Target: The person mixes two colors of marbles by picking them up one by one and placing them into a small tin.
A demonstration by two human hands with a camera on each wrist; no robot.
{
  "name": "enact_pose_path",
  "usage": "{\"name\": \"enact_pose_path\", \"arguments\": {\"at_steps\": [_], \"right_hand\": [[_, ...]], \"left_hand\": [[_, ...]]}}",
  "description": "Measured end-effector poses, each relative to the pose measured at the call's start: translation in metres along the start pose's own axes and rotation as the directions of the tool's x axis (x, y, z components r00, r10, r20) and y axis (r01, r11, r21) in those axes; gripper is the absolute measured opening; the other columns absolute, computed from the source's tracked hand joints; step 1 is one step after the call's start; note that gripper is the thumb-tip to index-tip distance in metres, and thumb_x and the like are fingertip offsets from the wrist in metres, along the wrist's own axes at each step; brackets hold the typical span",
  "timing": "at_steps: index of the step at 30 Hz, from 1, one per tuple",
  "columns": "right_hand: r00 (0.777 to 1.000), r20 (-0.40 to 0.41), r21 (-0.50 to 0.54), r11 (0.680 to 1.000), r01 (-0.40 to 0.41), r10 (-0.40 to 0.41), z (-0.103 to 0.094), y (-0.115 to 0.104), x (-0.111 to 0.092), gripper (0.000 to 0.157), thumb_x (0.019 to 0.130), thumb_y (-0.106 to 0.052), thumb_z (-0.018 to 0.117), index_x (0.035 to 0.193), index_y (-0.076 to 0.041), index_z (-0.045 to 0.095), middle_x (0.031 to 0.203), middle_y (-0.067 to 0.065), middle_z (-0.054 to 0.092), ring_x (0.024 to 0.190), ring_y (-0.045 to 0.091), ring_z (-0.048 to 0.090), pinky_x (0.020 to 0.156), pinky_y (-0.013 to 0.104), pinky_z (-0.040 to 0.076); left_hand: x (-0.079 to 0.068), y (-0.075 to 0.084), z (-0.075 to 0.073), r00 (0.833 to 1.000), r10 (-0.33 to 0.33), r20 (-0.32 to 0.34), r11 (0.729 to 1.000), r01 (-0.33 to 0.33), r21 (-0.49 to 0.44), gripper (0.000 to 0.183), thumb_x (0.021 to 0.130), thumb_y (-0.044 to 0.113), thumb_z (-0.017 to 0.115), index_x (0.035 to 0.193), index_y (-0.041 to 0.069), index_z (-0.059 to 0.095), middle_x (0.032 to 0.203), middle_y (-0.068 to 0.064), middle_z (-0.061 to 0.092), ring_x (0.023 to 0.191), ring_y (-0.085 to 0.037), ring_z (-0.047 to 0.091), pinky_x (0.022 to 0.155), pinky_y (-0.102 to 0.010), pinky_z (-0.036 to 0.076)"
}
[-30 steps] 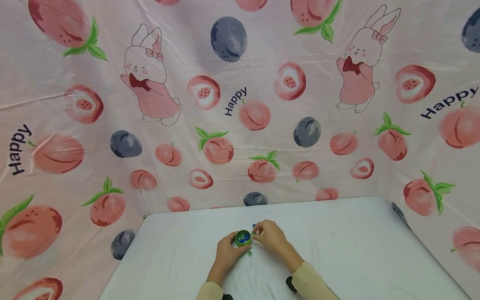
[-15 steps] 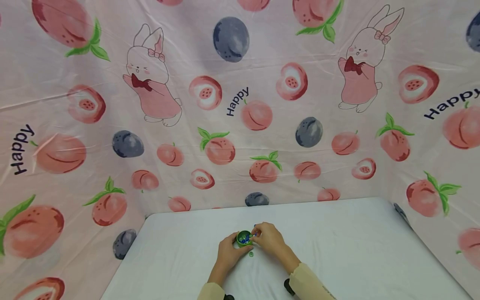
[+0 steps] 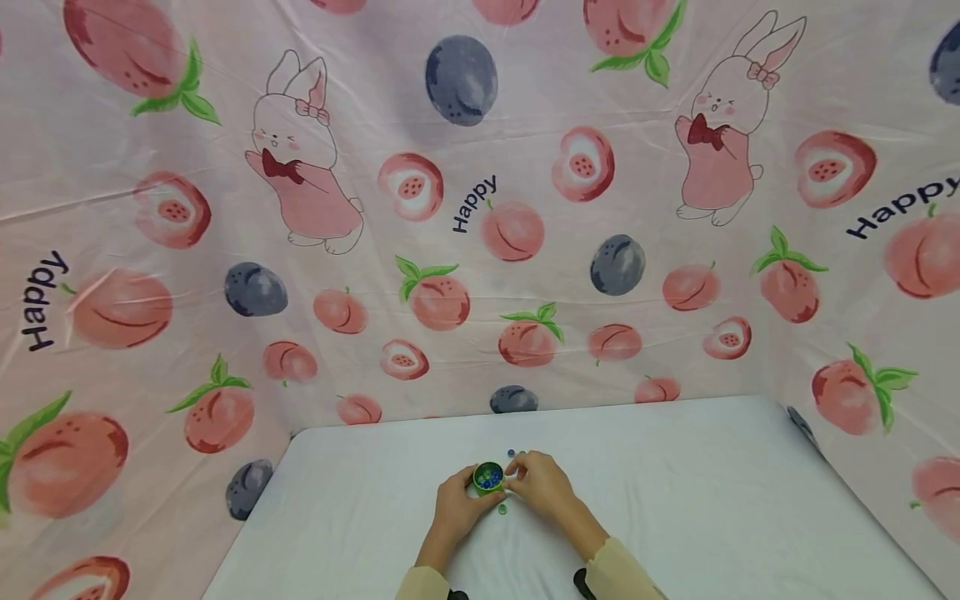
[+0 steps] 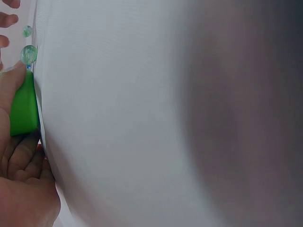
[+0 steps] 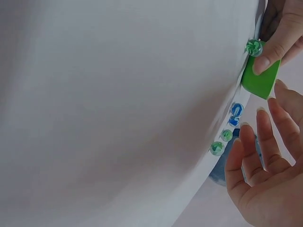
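My left hand (image 3: 457,510) grips a small green cup (image 3: 487,490) on the white table, its thumb along the near side. Blue and green glass marbles (image 3: 491,480) lie in the cup. My right hand (image 3: 546,487) is just right of the rim. In the right wrist view its fingers (image 5: 265,138) are loosely bent and spread, and no marble shows between them. One green marble (image 3: 502,509) sits on the table in front of the cup. Beyond the cup are a blue marble (image 3: 512,453) and more marbles (image 5: 217,148), partly hidden by the right hand in the head view.
The white tabletop (image 3: 360,500) stretches to both sides of the hands. A cloth (image 3: 465,292) printed with peaches and rabbits hangs behind it and along both sides. A dark object (image 3: 801,425) is at the table's far right edge.
Half a second ago my right fingertips were over the cup's rim, pinching something small. They have since drawn back to the right, and marbles behind the cup show again. The left hand keeps its grip.
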State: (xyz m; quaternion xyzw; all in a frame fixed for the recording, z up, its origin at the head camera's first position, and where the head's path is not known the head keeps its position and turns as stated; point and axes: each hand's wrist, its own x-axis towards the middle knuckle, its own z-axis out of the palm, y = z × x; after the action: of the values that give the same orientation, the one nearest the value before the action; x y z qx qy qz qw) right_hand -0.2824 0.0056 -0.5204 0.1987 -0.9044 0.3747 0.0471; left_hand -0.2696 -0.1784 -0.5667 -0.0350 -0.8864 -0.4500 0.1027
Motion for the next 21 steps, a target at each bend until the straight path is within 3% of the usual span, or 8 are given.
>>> {"name": "enact_pose_path", "arguments": {"at_steps": [11,21], "right_hand": [[0.999,0.051,0.032,0.999,-0.011,0.009,0.001,0.005,-0.017,0.011,0.084,-0.013,0.085,0.09,-0.01,0.077,0.076,-0.006,0.059,0.07,0.006,0.049,0.058,0.024,0.042],[0.996,0.09,0.02,1.0,0.004,-0.006,0.012,0.005,-0.021,0.016,0.082,-0.018,0.089,0.084,-0.01,0.076,0.072,-0.008,0.054,0.064,0.003,0.043,0.057,0.022,0.038]], "left_hand": [[0.0,0.0,0.0,0.999,-0.049,0.003,0.999,0.049,0.001,0.065,0.081,0.023,0.093,0.132,-0.007,0.066,0.136,-0.027,0.067,0.131,-0.048,0.061,0.114,-0.063,0.046],[0.001,0.005,-0.002,1.0,-0.021,-0.01,1.0,0.021,0.009,0.062,0.08,0.02,0.093,0.13,-0.006,0.067,0.133,-0.027,0.069,0.129,-0.047,0.062,0.112,-0.062,0.048]]}}
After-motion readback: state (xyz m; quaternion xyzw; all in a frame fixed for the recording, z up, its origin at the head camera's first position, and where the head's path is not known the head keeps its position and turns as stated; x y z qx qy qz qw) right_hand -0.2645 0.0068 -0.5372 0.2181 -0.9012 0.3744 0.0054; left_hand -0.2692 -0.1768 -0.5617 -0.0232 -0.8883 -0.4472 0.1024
